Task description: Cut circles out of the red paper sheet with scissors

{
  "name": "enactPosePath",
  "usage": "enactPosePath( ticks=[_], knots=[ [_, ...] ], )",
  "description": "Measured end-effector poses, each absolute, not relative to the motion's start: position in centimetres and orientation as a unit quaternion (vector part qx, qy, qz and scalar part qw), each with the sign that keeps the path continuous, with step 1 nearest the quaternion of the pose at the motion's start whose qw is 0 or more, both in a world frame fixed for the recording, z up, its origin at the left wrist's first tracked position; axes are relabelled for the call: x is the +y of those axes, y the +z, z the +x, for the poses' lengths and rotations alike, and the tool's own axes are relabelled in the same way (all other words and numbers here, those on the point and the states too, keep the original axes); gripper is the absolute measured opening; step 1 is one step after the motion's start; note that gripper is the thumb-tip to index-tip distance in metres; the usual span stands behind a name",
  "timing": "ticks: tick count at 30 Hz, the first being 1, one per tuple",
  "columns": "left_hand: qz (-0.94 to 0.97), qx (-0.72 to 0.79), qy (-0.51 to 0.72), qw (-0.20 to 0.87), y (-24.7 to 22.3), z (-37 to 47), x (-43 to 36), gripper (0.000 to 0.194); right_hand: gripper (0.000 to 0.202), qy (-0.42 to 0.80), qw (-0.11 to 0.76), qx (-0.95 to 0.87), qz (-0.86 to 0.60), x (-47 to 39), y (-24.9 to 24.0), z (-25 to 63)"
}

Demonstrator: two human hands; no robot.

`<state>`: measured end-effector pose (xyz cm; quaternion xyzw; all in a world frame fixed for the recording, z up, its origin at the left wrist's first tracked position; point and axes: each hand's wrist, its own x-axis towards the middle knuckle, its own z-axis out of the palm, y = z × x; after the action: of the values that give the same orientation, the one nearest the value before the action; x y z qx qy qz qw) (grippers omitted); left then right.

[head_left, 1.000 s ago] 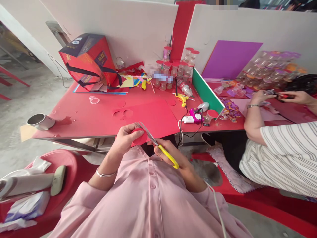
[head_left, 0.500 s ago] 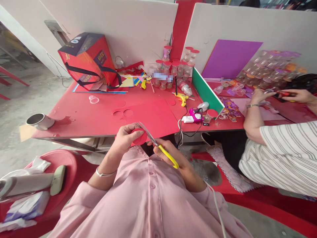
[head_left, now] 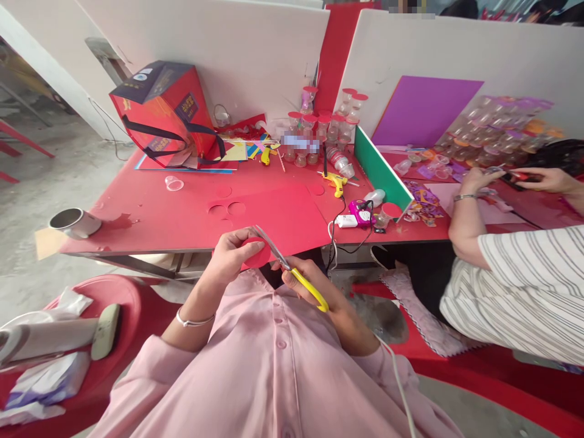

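A round piece of red paper (head_left: 256, 254) is pinched in my left hand (head_left: 235, 252), just past the table's near edge. My right hand (head_left: 314, 283) is closed on scissors (head_left: 303, 283) with yellow handles; their metal blades point up and left, beside the paper's right edge. Behind my hands, a large red sheet (head_left: 285, 213) lies on the red table (head_left: 137, 228). Round shapes (head_left: 236, 208) show at the sheet's left side. My right fingers are partly hidden by the scissors.
A metal mug (head_left: 75, 223) stands at the table's left end, a red bag (head_left: 168, 115) behind it. Yellow glue gun (head_left: 336, 182), pink power socket (head_left: 362, 213) and cables lie right of the sheet. Beyond a green divider (head_left: 381, 170), another person's hands (head_left: 479, 180) work.
My hands, the red paper and the scissors have hardly moved. At the right, the other person's hands have shifted slightly around the small items they hold.
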<state>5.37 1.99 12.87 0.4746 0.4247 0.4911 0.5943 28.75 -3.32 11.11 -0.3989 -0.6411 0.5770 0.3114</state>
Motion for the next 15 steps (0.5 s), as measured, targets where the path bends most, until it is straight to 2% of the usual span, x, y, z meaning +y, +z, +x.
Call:
enactPosePath(
  ticks=[10,15],
  knots=[
    [0.462,0.419,0.523,0.581,12.9,5.7,2.0,0.022,0.087,0.580,0.360,-0.591,-0.430,-3.1,9.4,28.1],
    [0.402,0.439,0.555,0.580,13.0,6.0,2.0,0.026,0.087,0.570,0.370,-0.603,-0.417,-3.3,9.0,27.9]
  ],
)
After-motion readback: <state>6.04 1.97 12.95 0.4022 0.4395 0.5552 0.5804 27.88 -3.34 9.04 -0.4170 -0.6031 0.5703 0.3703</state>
